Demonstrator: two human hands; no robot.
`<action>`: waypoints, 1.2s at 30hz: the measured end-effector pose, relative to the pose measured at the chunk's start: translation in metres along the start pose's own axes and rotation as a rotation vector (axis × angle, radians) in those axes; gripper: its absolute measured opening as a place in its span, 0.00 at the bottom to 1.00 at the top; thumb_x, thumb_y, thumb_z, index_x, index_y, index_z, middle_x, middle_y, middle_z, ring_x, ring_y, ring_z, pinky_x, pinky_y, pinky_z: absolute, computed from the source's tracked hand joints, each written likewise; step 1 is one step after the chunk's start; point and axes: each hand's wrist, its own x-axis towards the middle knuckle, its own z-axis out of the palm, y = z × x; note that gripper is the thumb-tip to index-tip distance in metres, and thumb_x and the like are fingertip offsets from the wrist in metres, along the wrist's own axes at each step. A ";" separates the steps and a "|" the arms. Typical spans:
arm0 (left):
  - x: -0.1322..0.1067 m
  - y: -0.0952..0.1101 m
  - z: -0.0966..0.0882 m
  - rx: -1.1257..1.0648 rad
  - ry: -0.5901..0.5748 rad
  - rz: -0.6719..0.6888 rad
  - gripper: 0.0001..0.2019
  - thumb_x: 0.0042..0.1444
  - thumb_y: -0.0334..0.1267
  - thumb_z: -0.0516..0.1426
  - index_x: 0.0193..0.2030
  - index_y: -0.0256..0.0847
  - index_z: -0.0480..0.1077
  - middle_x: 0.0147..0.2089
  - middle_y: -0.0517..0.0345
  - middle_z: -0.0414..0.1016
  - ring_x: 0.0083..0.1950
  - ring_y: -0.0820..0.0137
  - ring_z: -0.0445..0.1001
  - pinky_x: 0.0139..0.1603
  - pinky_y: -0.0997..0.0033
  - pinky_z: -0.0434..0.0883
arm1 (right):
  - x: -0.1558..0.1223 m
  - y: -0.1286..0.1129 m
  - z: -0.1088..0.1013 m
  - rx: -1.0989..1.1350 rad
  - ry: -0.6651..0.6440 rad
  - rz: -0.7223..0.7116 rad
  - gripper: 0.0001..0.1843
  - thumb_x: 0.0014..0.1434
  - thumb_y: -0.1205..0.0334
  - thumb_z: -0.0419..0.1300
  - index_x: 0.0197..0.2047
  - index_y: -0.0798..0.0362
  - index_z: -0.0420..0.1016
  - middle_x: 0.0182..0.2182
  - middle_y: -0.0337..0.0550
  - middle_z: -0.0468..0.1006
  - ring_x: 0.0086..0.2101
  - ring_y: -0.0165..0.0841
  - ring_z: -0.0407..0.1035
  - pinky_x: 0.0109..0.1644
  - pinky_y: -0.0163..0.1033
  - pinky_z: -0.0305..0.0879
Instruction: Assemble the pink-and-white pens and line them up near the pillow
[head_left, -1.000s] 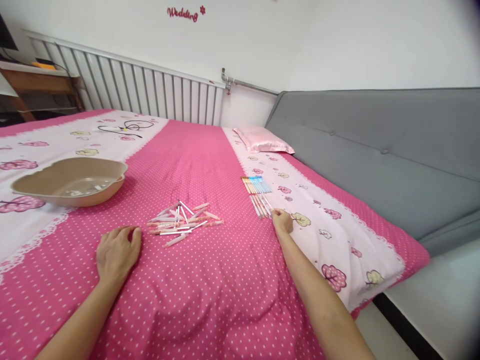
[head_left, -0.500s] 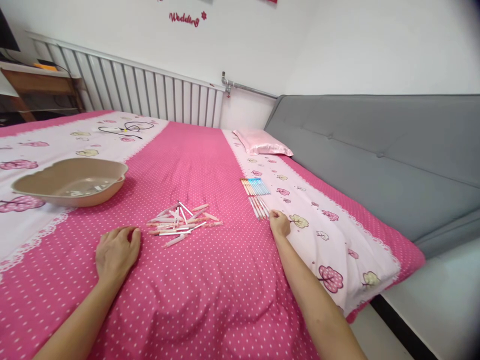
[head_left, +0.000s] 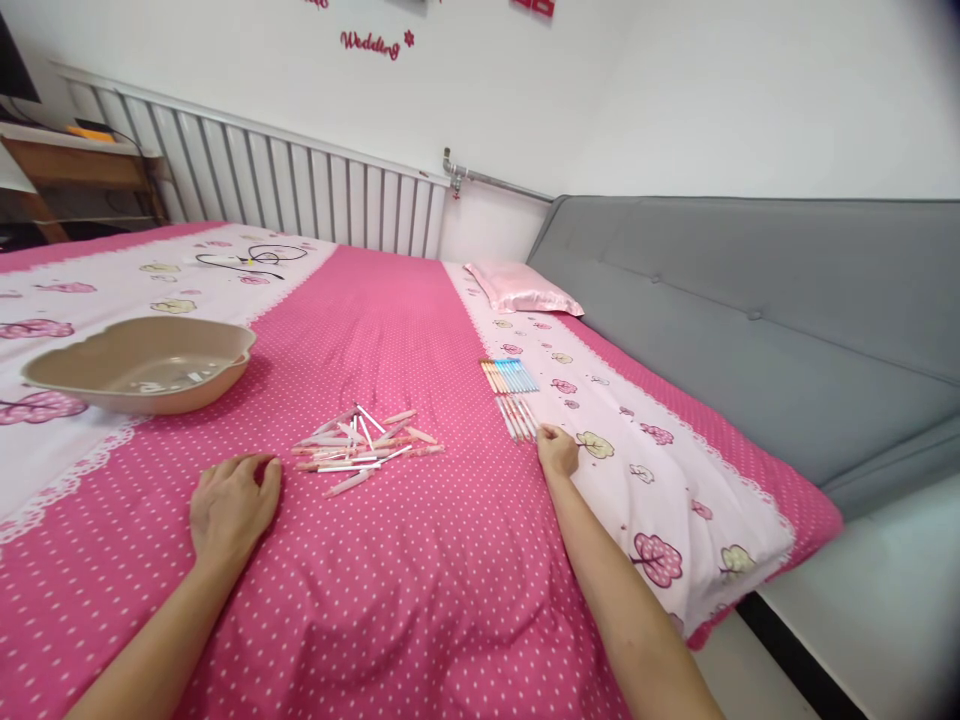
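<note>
My right hand [head_left: 558,451] has its fingers pinched together at the near right end of a short row of pale pens [head_left: 516,418], and they look closed on the outermost pen. Just beyond, a second row of pens [head_left: 510,375] runs from brown and orange through blue to pale grey. My left hand [head_left: 234,503] rests on the bedspread with the thumb apart from loosely bent fingers, nothing in it. To its right lies a loose pile of pink and white pens [head_left: 367,440], crossing each other at several angles.
A beige basin [head_left: 142,385] with small clear pieces inside stands at left on the pink dotted bedspread [head_left: 390,320]. Farther back lie a black cable [head_left: 274,256] and a pink pillow [head_left: 525,290]. The grey headboard [head_left: 735,270] borders the right side.
The view has tilted up very slightly. Both hands, the pen rows and the pile look the same as before.
</note>
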 end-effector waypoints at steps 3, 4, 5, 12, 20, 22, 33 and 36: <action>0.000 0.000 0.000 0.001 -0.006 0.001 0.26 0.59 0.48 0.40 0.45 0.34 0.73 0.47 0.45 0.74 0.50 0.57 0.68 0.55 0.61 0.61 | 0.001 0.002 0.002 0.003 0.004 -0.013 0.18 0.51 0.56 0.53 0.41 0.47 0.79 0.39 0.44 0.79 0.38 0.38 0.70 0.39 0.38 0.63; 0.000 -0.001 0.000 0.003 -0.007 0.004 0.26 0.59 0.48 0.40 0.45 0.34 0.73 0.47 0.46 0.74 0.50 0.57 0.68 0.55 0.61 0.61 | 0.002 0.002 0.002 0.004 0.005 -0.020 0.18 0.51 0.55 0.53 0.41 0.46 0.79 0.39 0.44 0.79 0.38 0.38 0.70 0.39 0.38 0.63; 0.000 -0.001 0.000 0.005 -0.006 0.009 0.26 0.59 0.48 0.40 0.45 0.34 0.73 0.47 0.46 0.74 0.50 0.57 0.68 0.55 0.61 0.61 | 0.002 0.003 0.003 0.004 0.005 -0.027 0.18 0.51 0.55 0.53 0.41 0.46 0.79 0.39 0.43 0.79 0.38 0.38 0.70 0.39 0.38 0.62; 0.001 -0.002 0.002 0.023 -0.001 0.017 0.26 0.60 0.48 0.39 0.45 0.35 0.73 0.46 0.47 0.75 0.49 0.57 0.68 0.55 0.61 0.61 | 0.004 0.008 0.007 -0.004 0.025 -0.087 0.18 0.52 0.55 0.52 0.41 0.47 0.79 0.38 0.42 0.80 0.36 0.36 0.70 0.37 0.37 0.61; -0.001 -0.001 0.000 0.014 0.009 0.015 0.26 0.59 0.48 0.39 0.45 0.35 0.72 0.47 0.47 0.75 0.50 0.58 0.68 0.55 0.62 0.61 | -0.002 0.003 0.010 -0.080 0.089 -0.338 0.21 0.57 0.55 0.50 0.48 0.53 0.75 0.46 0.50 0.74 0.45 0.39 0.63 0.48 0.41 0.57; -0.001 0.000 -0.001 0.013 0.005 0.012 0.26 0.59 0.48 0.40 0.45 0.35 0.72 0.47 0.47 0.75 0.50 0.59 0.68 0.55 0.63 0.60 | -0.005 0.001 0.012 -0.112 0.063 -0.435 0.20 0.58 0.55 0.49 0.49 0.51 0.75 0.50 0.47 0.72 0.48 0.39 0.60 0.52 0.42 0.54; -0.001 0.003 -0.005 -0.003 -0.022 -0.005 0.26 0.59 0.48 0.40 0.45 0.34 0.72 0.48 0.46 0.74 0.51 0.58 0.68 0.56 0.62 0.60 | -0.006 0.002 0.016 -0.272 -0.012 -0.507 0.23 0.63 0.53 0.43 0.50 0.48 0.74 0.56 0.45 0.67 0.52 0.44 0.55 0.53 0.48 0.52; -0.001 0.004 -0.007 -0.009 -0.028 -0.005 0.26 0.59 0.48 0.40 0.46 0.34 0.72 0.47 0.46 0.74 0.51 0.59 0.68 0.56 0.62 0.60 | -0.006 0.001 0.015 -0.293 -0.026 -0.503 0.23 0.63 0.53 0.42 0.51 0.48 0.74 0.56 0.46 0.67 0.52 0.45 0.55 0.53 0.48 0.52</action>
